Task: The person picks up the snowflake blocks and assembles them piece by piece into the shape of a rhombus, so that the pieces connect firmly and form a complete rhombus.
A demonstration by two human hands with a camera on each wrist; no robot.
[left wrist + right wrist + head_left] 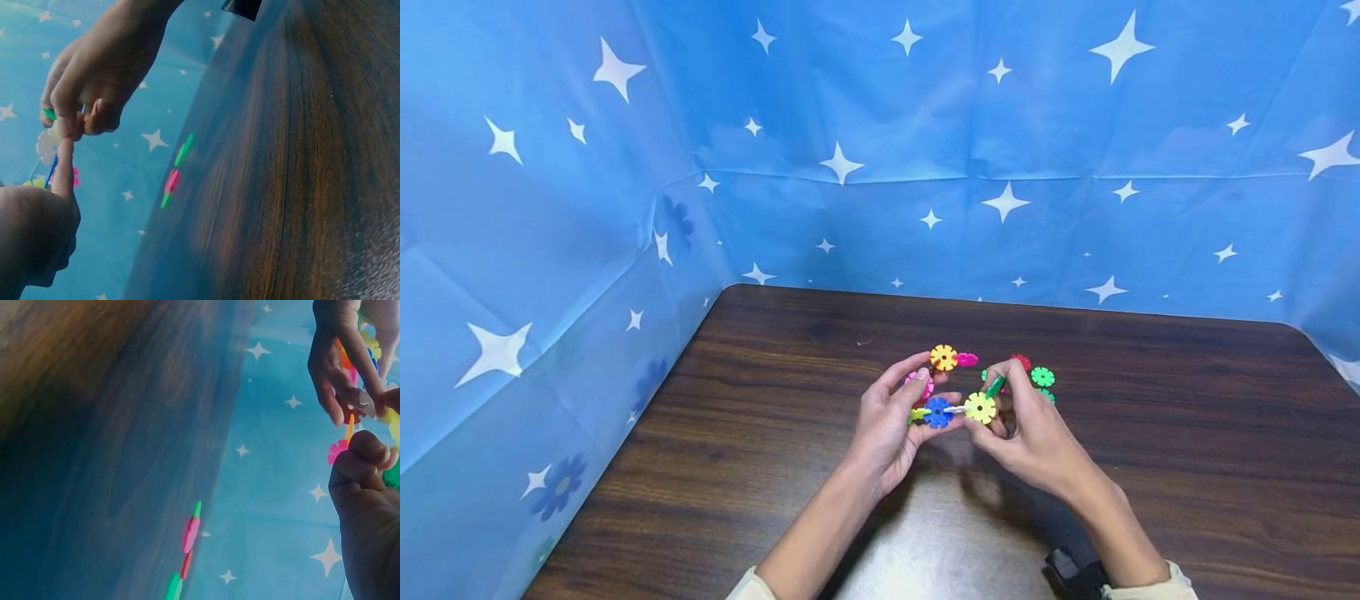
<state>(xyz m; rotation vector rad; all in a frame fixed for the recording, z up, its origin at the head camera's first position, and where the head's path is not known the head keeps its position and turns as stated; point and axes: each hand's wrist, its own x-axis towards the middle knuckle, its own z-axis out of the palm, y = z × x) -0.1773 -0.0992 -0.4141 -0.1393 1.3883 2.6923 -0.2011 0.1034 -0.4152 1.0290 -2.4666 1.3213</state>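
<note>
A chain of slotted plastic snowflake discs is held up between both hands above the table. My left hand (883,429) grips it around a pink disc (920,384), with its thumb on that disc. An orange-yellow disc (943,357) and a magenta disc (967,359) extend from the upper end. Along the lower side run a blue disc (937,412), a white disc seen edge-on, and a pale yellow disc (980,407). My right hand (1037,433) pinches the pale yellow disc, and a dark green disc (996,386) sits by its index finger.
Beyond the right hand, several loose-looking discs lie on the dark wooden table (760,467), among them a red disc (1020,362) and a green disc (1042,377). A blue star-patterned cloth (880,108) stands around the table's back and left. A black strap-like object (1075,575) is by the right forearm.
</note>
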